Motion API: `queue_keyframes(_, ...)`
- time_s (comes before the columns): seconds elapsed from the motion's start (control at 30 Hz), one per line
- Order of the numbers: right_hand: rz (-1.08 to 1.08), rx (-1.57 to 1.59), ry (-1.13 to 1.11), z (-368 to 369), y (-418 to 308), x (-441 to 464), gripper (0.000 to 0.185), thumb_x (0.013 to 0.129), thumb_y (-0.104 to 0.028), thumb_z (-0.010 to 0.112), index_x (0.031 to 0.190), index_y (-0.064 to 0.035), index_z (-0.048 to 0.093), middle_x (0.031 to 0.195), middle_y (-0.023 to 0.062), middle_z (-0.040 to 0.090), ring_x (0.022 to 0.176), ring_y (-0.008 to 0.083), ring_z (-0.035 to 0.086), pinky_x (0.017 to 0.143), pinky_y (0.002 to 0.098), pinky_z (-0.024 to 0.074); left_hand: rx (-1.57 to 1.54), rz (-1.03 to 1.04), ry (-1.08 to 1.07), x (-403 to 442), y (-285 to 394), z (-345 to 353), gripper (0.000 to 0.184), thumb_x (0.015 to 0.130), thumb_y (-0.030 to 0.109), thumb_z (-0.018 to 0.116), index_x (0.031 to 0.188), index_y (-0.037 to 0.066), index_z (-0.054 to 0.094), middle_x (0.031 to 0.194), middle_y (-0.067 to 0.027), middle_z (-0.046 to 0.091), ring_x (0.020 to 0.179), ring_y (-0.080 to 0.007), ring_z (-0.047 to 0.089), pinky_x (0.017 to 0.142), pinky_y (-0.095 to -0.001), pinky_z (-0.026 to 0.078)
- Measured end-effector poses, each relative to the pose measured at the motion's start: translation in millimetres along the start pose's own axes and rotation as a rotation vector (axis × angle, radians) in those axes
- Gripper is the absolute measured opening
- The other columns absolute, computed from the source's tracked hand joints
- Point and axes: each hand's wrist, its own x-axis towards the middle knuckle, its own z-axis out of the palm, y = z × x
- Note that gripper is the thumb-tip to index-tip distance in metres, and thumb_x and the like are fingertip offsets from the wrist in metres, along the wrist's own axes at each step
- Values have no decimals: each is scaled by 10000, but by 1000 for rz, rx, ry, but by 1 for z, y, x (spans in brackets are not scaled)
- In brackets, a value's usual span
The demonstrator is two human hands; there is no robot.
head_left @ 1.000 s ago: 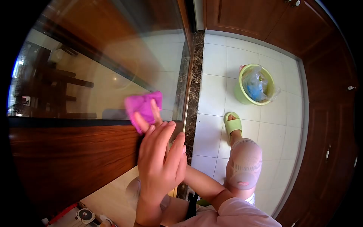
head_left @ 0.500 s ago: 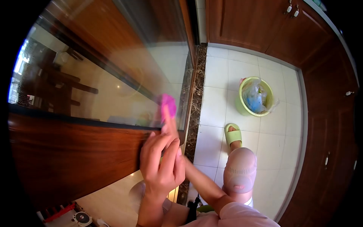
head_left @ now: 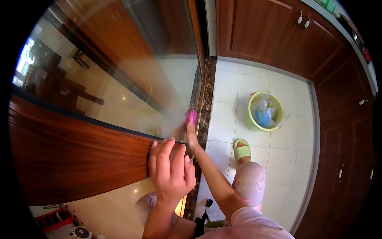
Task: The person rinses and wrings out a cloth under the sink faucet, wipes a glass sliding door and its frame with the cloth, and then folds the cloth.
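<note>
A glass door panel (head_left: 131, 99) in a dark wooden frame (head_left: 79, 147) fills the left side. My right hand (head_left: 191, 129) is stretched out to the glass near its right edge, with its fingers pressed on a pink cloth (head_left: 191, 117) that is bunched small. Closer to me, my left hand (head_left: 172, 169) rests against the end of the wooden frame, its fingers spread and holding nothing. The glass shows a faint reflection of the cloth and hand.
A green bucket (head_left: 266, 111) with plastic bags inside stands on the white tiled floor (head_left: 254, 79). My foot in a green slipper (head_left: 242, 148) is nearby. Brown cabinets (head_left: 258, 32) line the back and right. A red object (head_left: 55, 219) lies at the lower left.
The pink cloth under my right hand has moved right across the glass to its edge, and my right arm has straightened. My left hand has stayed at the frame.
</note>
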Motion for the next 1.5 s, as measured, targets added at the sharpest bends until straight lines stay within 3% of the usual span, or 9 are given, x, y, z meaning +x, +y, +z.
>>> queue_keyframes(0.27, -638, -266, -139, 56, -163, -43, 596, 1067, -394, 303, 1595, -125, 238, 1663, 153, 156, 1532, 390, 81, 1242, 439, 58, -77, -73, -41, 9, 4, -2, 489, 870, 143, 579, 1308, -73, 572, 1419, -260, 504, 1291, -437, 495, 1119, -529, 344)
queue_keyframes(0.37, -655, -384, -22, 57, -161, 15, 588, 1061, -382, 299, 1591, -132, 256, 1653, 155, 191, 1523, 420, 95, 1242, 448, 91, -153, -90, -97, 15, -1, 4, 526, 893, 155, 565, 1366, -72, 524, 1466, -271, 452, 1340, -459, 445, 1133, -547, 321)
queue_keyframes(0.57, -225, -119, 101, -2, -34, 91, 656, 1069, -465, 279, 1602, -100, 167, 1664, 127, 155, 1530, 320, 137, 1241, 403, 108, -173, -89, -198, 21, -3, 7, 580, 917, 171, 551, 1440, -55, 442, 1534, -275, 359, 1403, -479, 349, 1160, -555, 276)
queue_keyframes(0.7, 452, 742, -120, -17, 77, 56, 719, 1062, -538, 312, 1598, -83, 161, 1653, 130, 173, 1516, 284, 191, 1234, 378, 135, -195, -105, -292, 23, -5, 17, 608, 932, 195, 551, 1466, -55, 399, 1556, -277, 315, 1419, -480, 318, 1168, -554, 263)
queue_keyframes(0.93, -575, -184, -132, 36, -136, 12, 679, 1065, -512, 258, 1598, -97, 192, 1633, 198, 206, 1521, 371, 148, 1232, 465, 110, -291, -132, -315, 27, -11, 39, 678, 983, 283, 537, 1515, -59, 292, 1584, -286, 243, 1450, -491, 252, 1177, -563, 233)
queue_keyframes(1.07, -698, -265, -55, 36, -169, 73, 706, 1053, -552, 243, 1595, -101, 212, 1637, 205, 198, 1529, 371, 125, 1235, 463, 94, -188, -122, -329, 30, -13, 37, 680, 986, 288, 532, 1508, -74, 291, 1591, -290, 220, 1457, -492, 232, 1180, -565, 225)
queue_keyframes(1.17, -531, -131, 60, 16, -134, 124, 730, 1050, -576, 214, 1600, -98, 182, 1649, 175, 182, 1535, 341, 105, 1239, 432, 83, -177, -131, -361, 33, -16, 40, 684, 979, 282, 543, 1504, -80, 294, 1588, -291, 222, 1455, -494, 234, 1180, -568, 225)
queue_keyframes(1.37, 233, 342, -15, -32, 38, 119, 712, 1067, -551, 226, 1610, -104, 119, 1664, 107, 160, 1533, 257, 116, 1234, 374, 103, -163, -137, -430, 36, -18, 44, 691, 966, 267, 555, 1495, -96, 299, 1583, -287, 239, 1459, -487, 232, 1191, -544, 222)
queue_keyframes(1.5, -3, 180, -106, 0, -13, 49, 690, 1070, -527, 231, 1602, -93, 158, 1660, 129, 165, 1532, 278, 128, 1236, 378, 99, -192, -142, -410, 41, -20, 51, 697, 965, 273, 558, 1492, -102, 301, 1583, -298, 226, 1459, -493, 228, 1190, -551, 219)
